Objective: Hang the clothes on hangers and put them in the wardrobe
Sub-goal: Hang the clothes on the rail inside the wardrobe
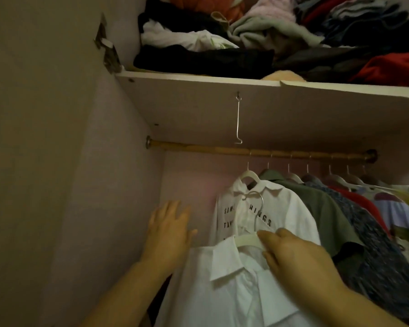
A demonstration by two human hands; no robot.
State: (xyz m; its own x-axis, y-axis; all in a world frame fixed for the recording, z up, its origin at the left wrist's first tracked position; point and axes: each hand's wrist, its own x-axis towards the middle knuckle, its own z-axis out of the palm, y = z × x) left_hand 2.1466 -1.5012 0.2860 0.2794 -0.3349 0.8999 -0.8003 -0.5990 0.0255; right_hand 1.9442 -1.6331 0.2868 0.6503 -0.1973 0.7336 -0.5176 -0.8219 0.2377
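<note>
White shirt on its hanger, held below the wardrobe rail

White shirt (234, 279) hangs low in the middle of the view, collar up, draped on a pale hanger (246, 240). The hanger's metal hook (257, 202) rises toward 12 o'clock and ends well short of the rail, catching on nothing. The right hand (300, 258), at about 2 o'clock from the collar, has its fingers curled round the hanger's right shoulder and carries hanger and shirt together. The left hand (168, 230) is at 10 o'clock from the shirt, apart from it, fingers straight and spread, holding nothing. Whether it touches the back panel cannot be told.

Just behind the hook, at 12 o'clock, a printed white shirt (291, 208) with black lettering hangs from the wooden rail (198, 147) as the leftmost garment. To its 3 o'clock come an olive shirt (321, 204), then dark patterned, red and pale pieces packed close along the rail toward the right end.

Above the rail is the shelf (198, 102), with a thin wire hook (238, 119) dangling from its underside. On the shelf lie heaped clothes (198, 57) in black, white, grey-green and red. At 9 o'clock stands the wardrobe side wall (104, 185), with a metal hinge (106, 50) near its top.
</note>
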